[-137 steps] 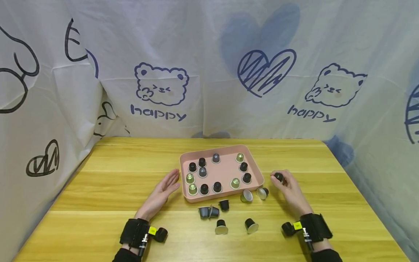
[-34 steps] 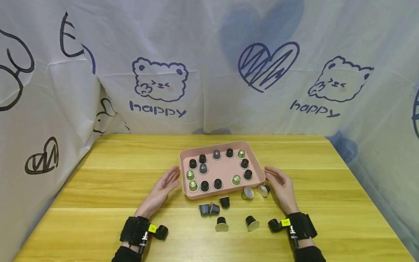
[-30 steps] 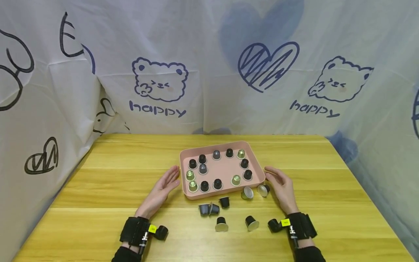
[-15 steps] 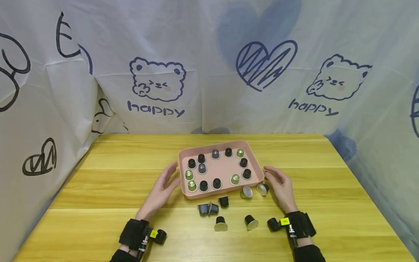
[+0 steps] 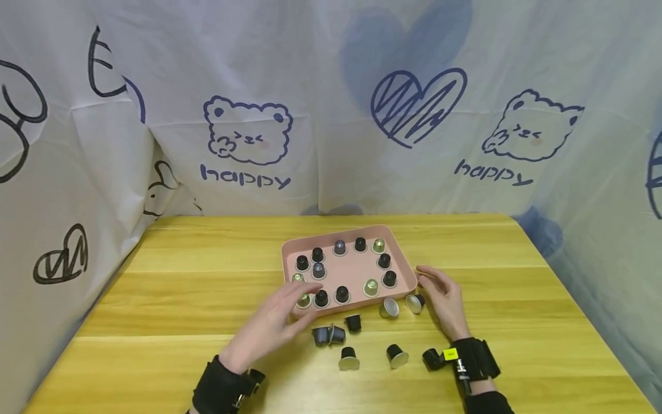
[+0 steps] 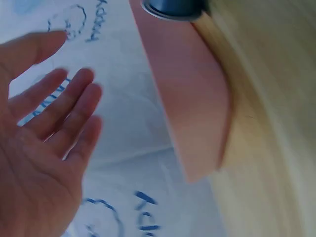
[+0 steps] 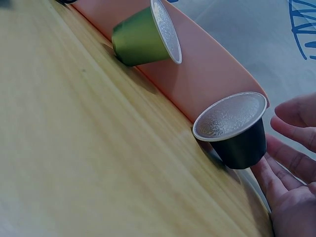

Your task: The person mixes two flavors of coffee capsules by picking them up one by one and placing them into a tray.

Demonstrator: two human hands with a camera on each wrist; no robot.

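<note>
My left hand (image 5: 266, 330) hovers over the front left corner of the pink tray (image 5: 351, 269), fingers spread and holding nothing; it partly hides two green coffee capsules there. In the left wrist view the palm and loosely extended fingers show. My right hand (image 5: 446, 302) is at the tray's right edge, fingers relaxed, and I cannot tell if they touch the rim. Closest to it on the table lies a black capsule (image 7: 242, 148) with its silver lid turned up, beside a green capsule (image 7: 140, 42). Black, grey and green capsules stand lid-down along the tray's sides, including a black one (image 5: 360, 244) at the back.
In front of the tray lie two dark grey capsules (image 5: 321, 336) against each other and a small black capsule (image 5: 353, 324). Nearer me are two black capsules, one upright (image 5: 349, 359) and one tipped (image 5: 396, 356). A printed white curtain (image 5: 320, 115) hangs behind the wooden table (image 5: 207, 287).
The black capsule once in my right hand now stands in the tray's back row, and that hand has come to the tray's right edge. My left hand has moved right, over the front left corner.
</note>
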